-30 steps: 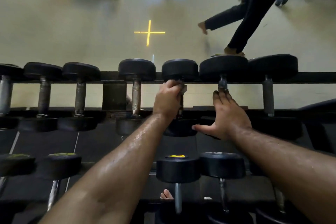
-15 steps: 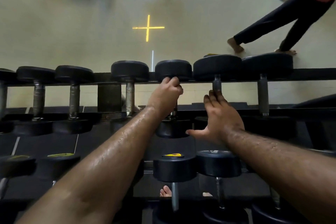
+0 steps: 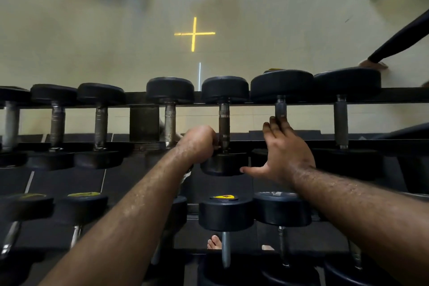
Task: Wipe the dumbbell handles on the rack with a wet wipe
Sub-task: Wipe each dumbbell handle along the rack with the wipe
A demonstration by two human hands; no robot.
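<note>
Dumbbells sit in a row on the upper tier of the rack (image 3: 144,123). Left hand (image 3: 199,144) curls its fingers round the near end of one dumbbell handle (image 3: 224,123); whether the wet wipe is inside that grasp cannot be told. Right hand (image 3: 285,153) lies flat, fingers straight and released, over the neighbouring handle (image 3: 281,109), thumb spread toward the left hand's dumbbell.

Wipe hidden in left fist (image 3: 199,144); bystander (image 3: 399,46) cut off.
</note>
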